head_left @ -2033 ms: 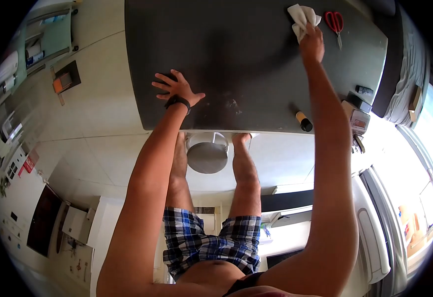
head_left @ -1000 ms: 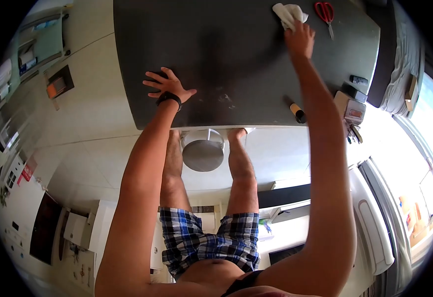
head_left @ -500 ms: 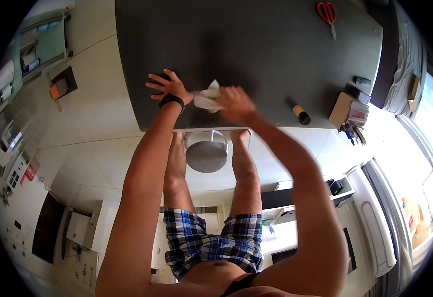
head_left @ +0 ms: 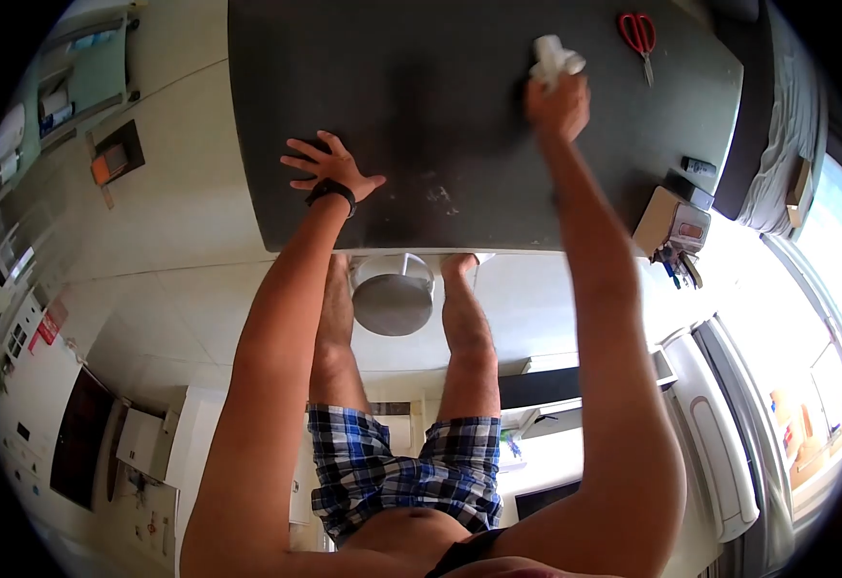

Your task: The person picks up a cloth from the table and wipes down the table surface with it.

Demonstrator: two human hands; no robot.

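Fingers (head_left: 576, 89) of the right hand (head_left: 562, 113) close on a bunched white cloth (head_left: 553, 60) at the tabletop's (head_left: 392, 58) far right, near red-handled scissors (head_left: 638, 43), while the left hand (head_left: 340, 172) lies splayed at near left, apparently bracing the reach.

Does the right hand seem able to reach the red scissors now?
Probably yes: the right hand is near the red scissors, with only bare table between, though it holds the white cloth.

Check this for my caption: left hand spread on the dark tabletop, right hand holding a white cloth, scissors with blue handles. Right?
No: the head view shows the scissors with red handles, not blue. The left hand is spread on the dark tabletop and the right hand holds a white cloth.
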